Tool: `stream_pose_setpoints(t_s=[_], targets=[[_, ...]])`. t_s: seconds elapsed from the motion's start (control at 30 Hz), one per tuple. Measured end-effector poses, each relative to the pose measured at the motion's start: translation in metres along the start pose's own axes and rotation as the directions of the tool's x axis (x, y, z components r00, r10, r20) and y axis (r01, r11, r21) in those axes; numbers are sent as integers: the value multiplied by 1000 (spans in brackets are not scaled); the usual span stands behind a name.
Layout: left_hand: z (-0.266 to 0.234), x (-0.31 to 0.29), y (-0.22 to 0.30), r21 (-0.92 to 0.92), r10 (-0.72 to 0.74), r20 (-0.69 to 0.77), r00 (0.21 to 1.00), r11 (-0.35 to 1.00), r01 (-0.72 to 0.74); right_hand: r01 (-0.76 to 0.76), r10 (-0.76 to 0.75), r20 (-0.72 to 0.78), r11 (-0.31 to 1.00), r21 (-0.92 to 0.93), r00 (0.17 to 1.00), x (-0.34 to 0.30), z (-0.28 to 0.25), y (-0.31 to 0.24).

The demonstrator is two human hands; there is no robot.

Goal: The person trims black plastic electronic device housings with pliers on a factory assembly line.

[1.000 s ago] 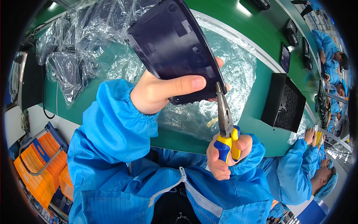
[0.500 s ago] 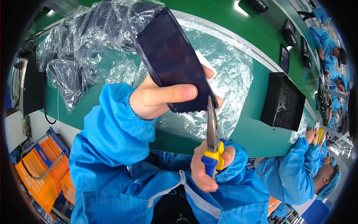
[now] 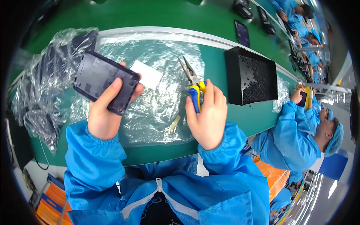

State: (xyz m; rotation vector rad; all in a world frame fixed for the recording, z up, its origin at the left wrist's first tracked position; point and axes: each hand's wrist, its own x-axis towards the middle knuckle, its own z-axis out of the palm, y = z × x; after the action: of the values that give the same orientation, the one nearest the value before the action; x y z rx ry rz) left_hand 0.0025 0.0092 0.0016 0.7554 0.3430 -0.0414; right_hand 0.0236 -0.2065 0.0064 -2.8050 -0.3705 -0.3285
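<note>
My left hand grips a dark rectangular plastic cover, thumb on its inner face and fingers wrapped around the far edge. To the right, my right hand holds long-nose pliers with blue and yellow handles. The pliers' jaws are slightly spread and apart from the cover. Beneath both hands a clear plastic sheet lies on the green tabletop. On it are a white card-like piece beside my left fingers and a small yellowish strip.
A black open box of small black pieces stands right of the pliers. Bagged dark covers pile up at the left. Beyond the metal rail, a dark panel lies on the green surface. A co-worker in blue works at the right.
The pliers have come away from the cover's edge, and their jaws have parted. My left hand has moved left and down, turning the cover. The view has shifted too.
</note>
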Motion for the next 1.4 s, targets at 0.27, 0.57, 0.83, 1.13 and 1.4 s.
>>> stream_pose_setpoints(t_s=[0.27,0.57,0.83,1.13,1.4], targets=[[2,1,-5,69,2,-62,998,998,2,0,0,-4,993,-122,1000,-5,14,6],[2,1,0,-19,-45,39,998,999,46,-165,73,-326,950,-266,943,44,-31,108],[8,-5,-7,210,27,-69,997,978,-13,-426,419,-82,867,-259,904,63,-27,174],[19,-5,0,262,44,-54,998,965,-29,80,-11,-344,979,186,939,50,-41,79],[5,-3,-6,109,-48,113,992,993,36,197,-202,-60,772,604,978,17,-11,-36]])
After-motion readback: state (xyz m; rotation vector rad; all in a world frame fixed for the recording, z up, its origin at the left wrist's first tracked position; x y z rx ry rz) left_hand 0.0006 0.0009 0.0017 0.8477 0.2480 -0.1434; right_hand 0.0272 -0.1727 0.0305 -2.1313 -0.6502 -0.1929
